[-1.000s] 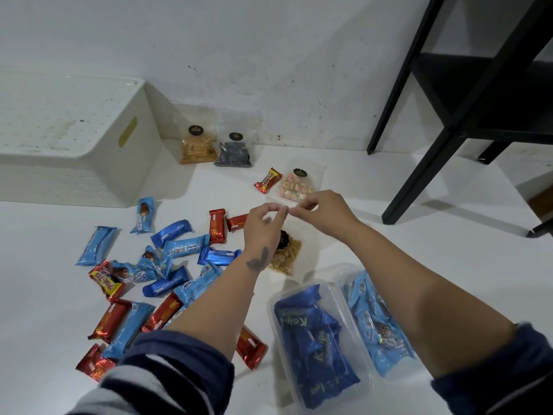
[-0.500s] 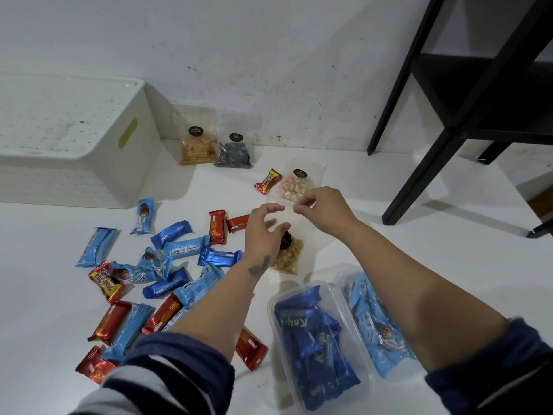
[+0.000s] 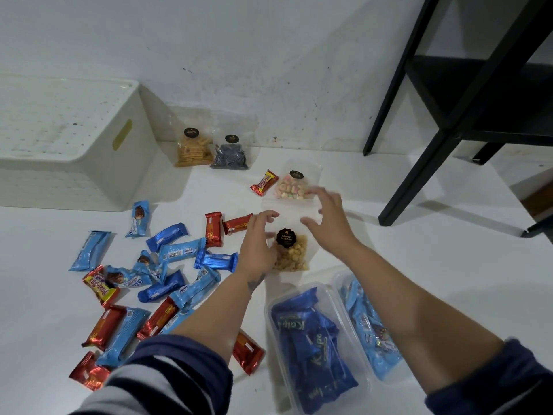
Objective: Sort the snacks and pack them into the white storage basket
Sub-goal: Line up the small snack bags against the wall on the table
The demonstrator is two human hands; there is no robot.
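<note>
A clear bag of nuts (image 3: 291, 253) with a black round label lies flat on the white surface. My left hand (image 3: 258, 241) rests against its left side, fingers spread. My right hand (image 3: 327, 220) hovers just right of the bag's top, fingers apart, holding nothing. The white storage basket (image 3: 98, 163) stands upside down at the far left. Loose blue and red snack bars (image 3: 182, 253) lie scattered at the left. Two clear tubs sit near me, one with dark blue packets (image 3: 314, 345), one with light blue packets (image 3: 371, 327).
Clear bags of sticks (image 3: 193, 149), dark coils (image 3: 230, 155) and pastel sweets (image 3: 291, 187) lie near the wall, with a red wrapped bar (image 3: 264, 182) beside them. A black shelf frame (image 3: 443, 115) stands at the right.
Both hands pinched the top of the nut bag a second ago; they have let go and spread apart, and the bag now lies flat between them.
</note>
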